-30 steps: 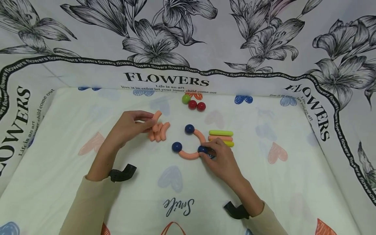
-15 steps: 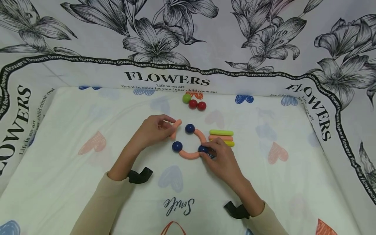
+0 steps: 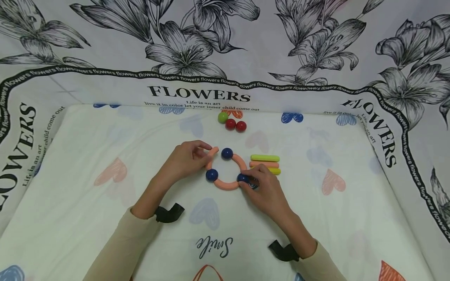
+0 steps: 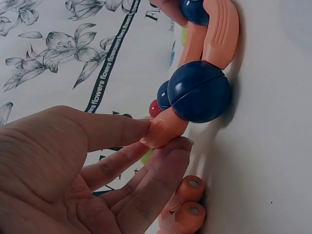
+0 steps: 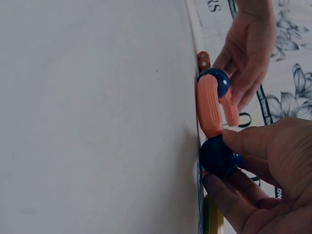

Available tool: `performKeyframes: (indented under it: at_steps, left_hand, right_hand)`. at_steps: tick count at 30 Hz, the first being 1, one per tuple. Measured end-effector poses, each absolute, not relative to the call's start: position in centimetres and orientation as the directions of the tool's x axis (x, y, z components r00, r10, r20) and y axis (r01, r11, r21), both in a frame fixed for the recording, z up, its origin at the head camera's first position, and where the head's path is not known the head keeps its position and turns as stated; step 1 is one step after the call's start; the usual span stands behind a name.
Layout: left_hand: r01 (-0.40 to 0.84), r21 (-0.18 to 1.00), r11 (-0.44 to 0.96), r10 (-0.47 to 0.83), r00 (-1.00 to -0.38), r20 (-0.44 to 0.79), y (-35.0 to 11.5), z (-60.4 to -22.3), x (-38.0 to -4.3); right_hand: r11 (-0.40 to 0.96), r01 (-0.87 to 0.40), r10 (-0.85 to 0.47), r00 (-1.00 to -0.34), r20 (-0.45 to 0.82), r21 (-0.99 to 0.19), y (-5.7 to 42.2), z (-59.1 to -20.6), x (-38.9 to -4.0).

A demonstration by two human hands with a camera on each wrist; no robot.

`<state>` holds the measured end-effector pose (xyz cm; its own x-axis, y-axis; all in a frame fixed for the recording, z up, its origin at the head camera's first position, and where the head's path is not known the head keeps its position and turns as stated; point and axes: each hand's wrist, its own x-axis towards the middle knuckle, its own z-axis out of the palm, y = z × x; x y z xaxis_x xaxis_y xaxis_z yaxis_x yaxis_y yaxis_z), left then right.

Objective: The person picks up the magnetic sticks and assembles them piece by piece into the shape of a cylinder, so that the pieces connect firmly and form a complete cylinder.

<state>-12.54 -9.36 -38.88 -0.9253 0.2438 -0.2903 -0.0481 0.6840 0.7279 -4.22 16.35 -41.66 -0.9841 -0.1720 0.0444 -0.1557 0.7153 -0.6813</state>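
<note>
My left hand (image 3: 188,158) pinches a curved orange magnetic stick (image 4: 168,129) between thumb and fingers. The stick's lower end meets the left blue ball (image 4: 200,91); its upper end points toward the far blue ball (image 3: 227,153), a small gap apart. With thumb and fingers my right hand (image 3: 265,191) holds the right blue ball (image 5: 218,156). Two more curved orange sticks join the balls: a near one (image 3: 226,185) from left to right ball, and a right one (image 3: 240,162) up to the far ball. Together they form a ring on the cloth.
Spare curved orange sticks (image 4: 190,214) lie beside the left hand, hidden by it in the head view. A green ball (image 3: 223,117) and two red balls (image 3: 230,124) sit farther back. Straight sticks (image 3: 265,158) in green, orange and yellow lie right of the ring.
My left hand has carried the curved orange stick rightward from the spare pile and brought its lower end against the left blue ball. The right hand has stayed on its ball.
</note>
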Motion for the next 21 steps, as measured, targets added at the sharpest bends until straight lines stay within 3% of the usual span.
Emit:
performKeyframes:
  at_steps: [21]
  left_hand:
    - [-0.009, 0.666, 0.746, 0.221, -0.94, -0.26, -8.2, -38.7, -11.6]
  right_hand:
    - [0.725, -0.169, -0.178, -0.982, 0.056, -0.667, 16.2, -41.6, -4.2]
